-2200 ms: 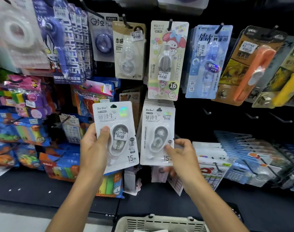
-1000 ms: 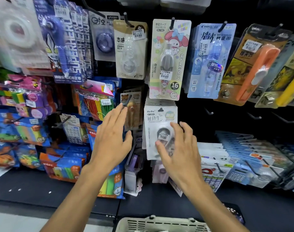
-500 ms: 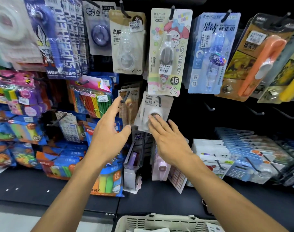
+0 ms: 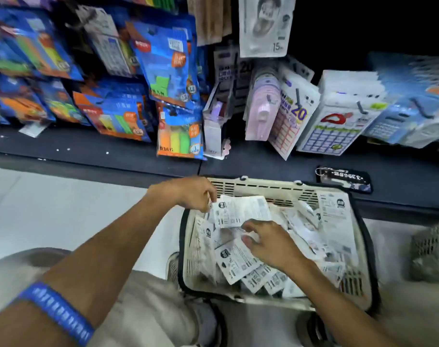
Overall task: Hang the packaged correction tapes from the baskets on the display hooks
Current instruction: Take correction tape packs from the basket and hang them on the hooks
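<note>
Half a second earlier both hands had been up at the display wall, the right one settling a white carded correction tape onto its hook; at this moment the view had dropped and both hands were down over the cream slatted plastic basket (image 4: 258, 190) on the floor. That shift reads as one hanging cycle finished and the next pick begun — the hung white correction-tape card marked 15 (image 4: 264, 26) showed above the basket, at the top of the frame.

The left hand (image 4: 188, 194), just beside the basket's far-left corner, had its fingers curled down onto the edge of a white printed-back correction-tape package (image 4: 241, 210), lifted clear of the heap and held back side up. How firmly it pinched could not be told; the fingertips were hidden behind the card. The right hand (image 4: 268, 242), over the middle of the basket, had its fingers bent and spread onto the loose pile of white packages (image 4: 234, 265) — touching them, with nothing plainly gripped yet.

The basket was far from emptied, so most of the task likely remained. A dark key tag with white numerals (image 4: 343, 177) lay on the black shelf ledge (image 4: 88, 151) just behind the basket.
</note>
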### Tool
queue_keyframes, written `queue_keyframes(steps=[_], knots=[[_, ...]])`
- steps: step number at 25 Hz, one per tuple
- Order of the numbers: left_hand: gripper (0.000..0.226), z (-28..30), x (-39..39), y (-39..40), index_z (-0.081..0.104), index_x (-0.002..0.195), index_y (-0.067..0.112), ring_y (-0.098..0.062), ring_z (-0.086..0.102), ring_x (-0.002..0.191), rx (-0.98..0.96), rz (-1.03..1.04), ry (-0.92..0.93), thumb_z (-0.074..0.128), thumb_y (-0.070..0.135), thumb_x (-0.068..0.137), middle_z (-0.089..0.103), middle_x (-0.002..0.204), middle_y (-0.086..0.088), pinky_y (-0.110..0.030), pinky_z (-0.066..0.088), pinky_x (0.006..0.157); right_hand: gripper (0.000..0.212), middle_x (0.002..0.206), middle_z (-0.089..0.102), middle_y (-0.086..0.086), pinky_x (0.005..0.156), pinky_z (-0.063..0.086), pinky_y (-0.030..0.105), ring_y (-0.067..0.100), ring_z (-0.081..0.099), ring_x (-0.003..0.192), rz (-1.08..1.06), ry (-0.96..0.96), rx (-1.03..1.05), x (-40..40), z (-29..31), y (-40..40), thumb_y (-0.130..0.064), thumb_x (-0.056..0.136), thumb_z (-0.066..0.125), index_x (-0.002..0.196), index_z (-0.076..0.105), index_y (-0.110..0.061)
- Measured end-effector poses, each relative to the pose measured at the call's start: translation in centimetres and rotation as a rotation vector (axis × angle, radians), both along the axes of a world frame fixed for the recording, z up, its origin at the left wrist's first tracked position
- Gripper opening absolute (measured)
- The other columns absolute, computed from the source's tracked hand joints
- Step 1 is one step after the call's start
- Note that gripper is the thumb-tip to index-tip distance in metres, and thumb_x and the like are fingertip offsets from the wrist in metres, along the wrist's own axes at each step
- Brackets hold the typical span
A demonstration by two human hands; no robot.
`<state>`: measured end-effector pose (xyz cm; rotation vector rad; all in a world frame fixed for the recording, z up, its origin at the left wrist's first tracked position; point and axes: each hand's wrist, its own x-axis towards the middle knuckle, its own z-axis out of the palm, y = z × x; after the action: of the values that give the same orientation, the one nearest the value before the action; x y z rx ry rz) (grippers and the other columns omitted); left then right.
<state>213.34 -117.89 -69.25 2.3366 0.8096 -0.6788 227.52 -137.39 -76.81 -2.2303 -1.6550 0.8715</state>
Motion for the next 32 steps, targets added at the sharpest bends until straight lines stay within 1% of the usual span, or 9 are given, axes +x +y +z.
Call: queue_keyframes(steps=[4,9,13,16,18,22,25,28,32], knots=[[0.061,-6.6,-2.0,-3.7,0.051,0.145,0.025,-0.028,0.059,0.115,0.095,-0.235,0.156,0.059,0.002,0.089,0.060,0.133,-0.007,-0.036,0.052,0.092,0.045,0.139,0.059,0.000,0.102,0.040,0.029,0.018,0.048,0.130,0.108,-0.020,-0.120,1.2,-2.9,-2.5,-0.031,0.092,0.062,0.137,0.056,-0.026],[0.018,-6.6,-0.1,-3.3,0.074,0.101,0.018,-0.019,0.064,0.098,0.131,-0.227,0.032,0.067,0.009,0.088,0.070,0.104,0.004,-0.029,0.053,0.079,0.055,0.142,0.055,-0.006,0.105,0.038,0.029,0.014,0.046,0.132,0.084,0.067,-0.100,3.5,-2.6,-2.9,-0.029,0.088,0.067,0.140,0.050,-0.035],[0.023,-0.3,2.9,-2.2,0.073,0.070,0.028,0.006,0.056,0.057,-0.040,-0.163,-0.335,0.068,0.006,0.073,0.061,0.056,0.025,-0.007,0.034,0.053,0.081,0.148,0.048,-0.011,0.112,0.040,0.036,0.007,0.042,0.138,-0.194,0.748,0.025,2.4,-1.2,-1.2,-0.011,0.084,0.075,0.145,0.036,-0.049],[0.028,1.8,4.2,-3.7,0.067,0.065,0.027,-0.007,0.056,0.058,-0.382,0.038,-0.598,0.057,0.001,0.070,0.067,0.062,-0.001,-0.020,0.041,0.058,0.072,0.117,0.069,-0.004,0.092,0.054,0.032,0.014,0.066,0.108,-0.298,1.304,0.095,2.6,-0.3,-0.3,0.005,0.080,0.070,0.140,0.047,-0.028],[0.025,1.2,4.6,-4.4,0.067,0.080,0.016,-0.012,0.058,0.066,-0.603,0.393,-0.761,0.053,-0.005,0.081,0.067,0.073,-0.006,-0.025,0.044,0.062,0.046,0.098,0.074,0.004,0.073,0.058,0.031,0.019,0.070,0.086,-0.348,1.368,0.121,2.8,0.9,-0.2,-0.007,0.079,0.077,0.121,0.062,-0.020],[0.036,-3.1,3.9,-6.1,0.067,0.124,0.013,-0.025,0.075,0.101,-0.992,0.867,-0.623,0.065,0.033,0.095,0.077,0.115,-0.008,-0.039,0.058,0.087,0.038,0.102,0.077,0.009,0.054,0.056,0.030,0.023,0.072,0.083,-0.596,1.102,0.194,3.8,0.7,0.3,-0.022,0.083,0.080,0.118,0.065,-0.018],[0.033,-5.6,3.1,-6.4,0.073,0.118,0.021,-0.021,0.075,0.105,-0.757,0.767,-0.505,0.079,0.013,0.086,0.079,0.113,0.001,-0.038,0.057,0.093,0.060,0.131,0.066,-0.005,0.085,0.056,0.033,0.018,0.063,0.120,-0.340,0.787,-0.037,5.4,-0.4,-1.7,-0.039,0.080,0.079,0.134,0.053,-0.038],[0.030,-6.1,3.0,-5.5,0.075,0.111,0.026,-0.018,0.075,0.105,-0.725,0.950,-0.604,0.082,0.014,0.084,0.080,0.106,0.007,-0.036,0.056,0.094,0.099,0.162,0.029,-0.005,0.115,0.032,0.044,0.023,0.029,0.148,0.084,0.015,-0.487,5.8,-2.4,-4.6,-0.041,0.076,0.080,0.156,0.022,-0.035],[0.031,-6.7,2.9,-5.1,0.076,0.110,0.024,-0.021,0.075,0.105,-0.688,1.006,-0.577,0.084,0.016,0.081,0.080,0.106,0.004,-0.043,0.055,0.101,0.026,0.106,0.070,0.002,0.081,0.055,0.034,0.021,0.069,0.093,0.018,-0.280,-0.204,6.2,-2.2,-4.4,-0.036,0.102,0.050,0.119,0.059,-0.019]])
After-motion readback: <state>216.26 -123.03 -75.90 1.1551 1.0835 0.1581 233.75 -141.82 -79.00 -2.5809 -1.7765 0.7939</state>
